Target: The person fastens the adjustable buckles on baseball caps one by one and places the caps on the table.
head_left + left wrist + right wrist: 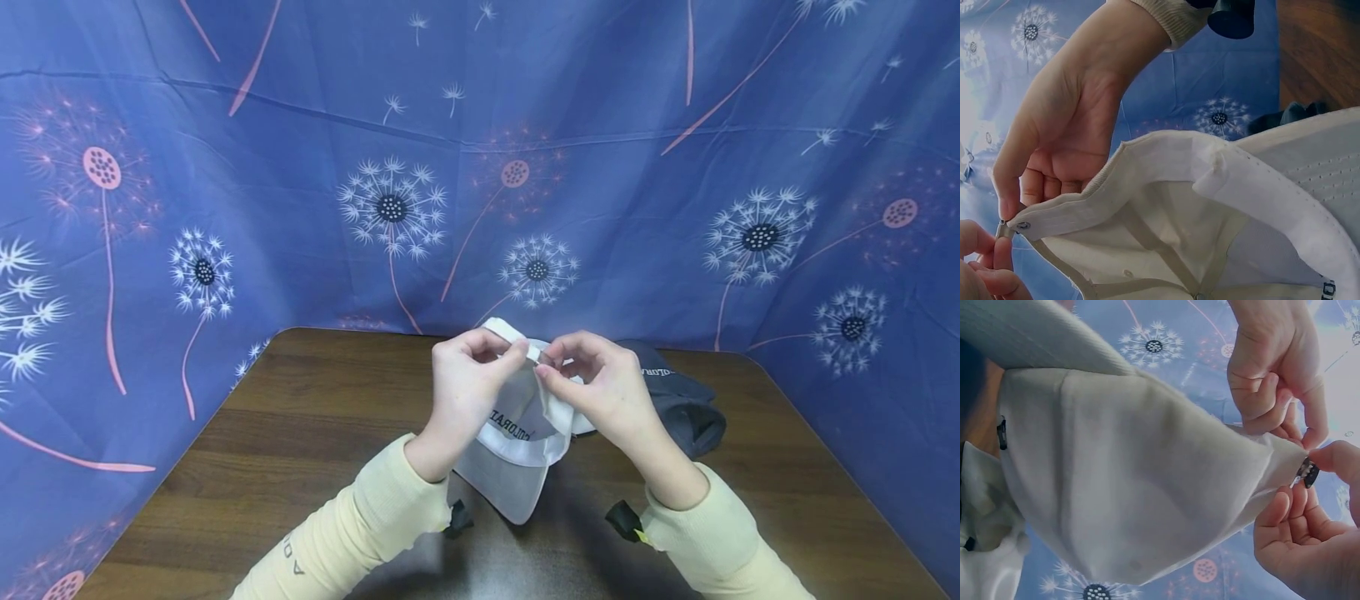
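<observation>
Above the table, both hands hold a white cap (517,408), its hollow inside toward me and its brim (510,487) pointing down. My left hand (468,383) pinches the cap's back strap (1054,220) between thumb and fingers. Close beside it, my right hand (603,385) pinches the small metal buckle (1307,471) at the strap's end. The fingertips of both hands nearly meet there. Dark lettering (510,425) shows through the front panel in reverse. How far the strap passes through the buckle is hidden by the fingers.
Dark grey caps or a folded dark cap (686,408) lie at the back right of the brown wooden table (300,433). Part of another white item (991,569) appears beside the held cap. A blue dandelion-print cloth (300,167) hangs behind and on both sides.
</observation>
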Demonstrator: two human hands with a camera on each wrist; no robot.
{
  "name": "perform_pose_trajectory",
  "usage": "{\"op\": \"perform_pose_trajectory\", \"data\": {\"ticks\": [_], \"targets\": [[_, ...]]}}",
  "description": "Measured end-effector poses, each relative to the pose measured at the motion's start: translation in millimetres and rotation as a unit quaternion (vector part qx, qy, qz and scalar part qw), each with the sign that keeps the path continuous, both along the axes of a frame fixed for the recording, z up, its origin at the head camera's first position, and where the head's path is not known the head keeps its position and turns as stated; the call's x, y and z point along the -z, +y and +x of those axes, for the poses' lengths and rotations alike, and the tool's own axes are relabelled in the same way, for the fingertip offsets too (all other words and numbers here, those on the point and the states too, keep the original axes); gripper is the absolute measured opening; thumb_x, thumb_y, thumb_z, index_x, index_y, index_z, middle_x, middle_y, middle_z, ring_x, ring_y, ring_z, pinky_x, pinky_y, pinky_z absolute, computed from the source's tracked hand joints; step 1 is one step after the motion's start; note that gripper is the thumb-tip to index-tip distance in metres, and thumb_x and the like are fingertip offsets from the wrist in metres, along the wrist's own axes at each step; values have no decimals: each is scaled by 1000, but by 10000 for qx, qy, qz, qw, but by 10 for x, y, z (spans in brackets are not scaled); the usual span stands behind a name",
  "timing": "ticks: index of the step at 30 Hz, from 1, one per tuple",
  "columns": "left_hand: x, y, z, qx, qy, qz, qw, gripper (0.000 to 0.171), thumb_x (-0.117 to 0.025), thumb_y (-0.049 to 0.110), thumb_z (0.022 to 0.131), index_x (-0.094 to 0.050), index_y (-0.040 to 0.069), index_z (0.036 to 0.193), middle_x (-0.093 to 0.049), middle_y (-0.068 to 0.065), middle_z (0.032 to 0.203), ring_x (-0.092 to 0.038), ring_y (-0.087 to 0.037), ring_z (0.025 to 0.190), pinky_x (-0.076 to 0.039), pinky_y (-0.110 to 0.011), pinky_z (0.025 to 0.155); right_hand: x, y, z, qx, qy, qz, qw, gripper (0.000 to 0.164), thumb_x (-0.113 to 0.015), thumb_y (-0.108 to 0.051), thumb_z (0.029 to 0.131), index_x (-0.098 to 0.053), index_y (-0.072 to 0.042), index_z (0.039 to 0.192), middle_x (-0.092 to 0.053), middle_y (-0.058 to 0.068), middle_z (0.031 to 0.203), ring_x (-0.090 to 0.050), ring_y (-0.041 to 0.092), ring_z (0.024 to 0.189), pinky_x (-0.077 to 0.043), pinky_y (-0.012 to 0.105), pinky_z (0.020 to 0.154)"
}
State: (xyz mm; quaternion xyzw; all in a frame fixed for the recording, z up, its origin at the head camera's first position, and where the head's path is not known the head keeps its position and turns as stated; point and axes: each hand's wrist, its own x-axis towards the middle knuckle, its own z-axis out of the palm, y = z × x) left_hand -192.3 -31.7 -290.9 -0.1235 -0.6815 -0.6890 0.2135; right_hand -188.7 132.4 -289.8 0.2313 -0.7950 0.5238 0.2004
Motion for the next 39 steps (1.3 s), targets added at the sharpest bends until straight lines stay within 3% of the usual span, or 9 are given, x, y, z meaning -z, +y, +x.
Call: {"op": "perform_pose_trajectory", "data": {"ticks": [5, 18, 29, 39], "targets": [[7, 7, 5, 30, -120, 42, 9999, 11, -75, 11, 77, -71, 2, 70, -61, 0, 63, -48, -8, 55, -38, -19, 49, -33, 0, 33, 265, -96, 321, 9991, 14, -76, -8, 77, -68, -4, 88, -67, 4, 80, -63, 14, 70, -53, 22, 65], [8, 9, 30, 271, -444, 125, 9986, 14, -75, 15, 79, -71, 3, 74, -52, 2, 54, -39, -8, 42, -32, -20, 40, -77, 16, 72, 484, -462, 340, 9972, 19, -76, -21, 80, -70, -7, 92, -69, 5, 81, -67, 14, 71, -53, 23, 66], [1, 21, 42, 400, -664, 380, 9963, 15, -75, 10, 77, -69, -4, 75, -54, 4, 56, -39, -7, 43, -32, -20, 41, -51, 16, 93, 382, 189, 34, 9991, 14, -77, -14, 78, -72, -8, 89, -69, 2, 82, -62, 11, 66, -51, 21, 60], [-10, 45, 42, 667, -1014, 797, 9894, 17, -75, 8, 77, -68, -7, 77, -57, 5, 58, -35, -7, 42, -30, -20, 40, -14, 23, 55, -121, 497, -255, 9984, 12, -76, -6, 78, -71, -4, 89, -69, 4, 86, -63, 11, 72, -52, 22, 62]]}}
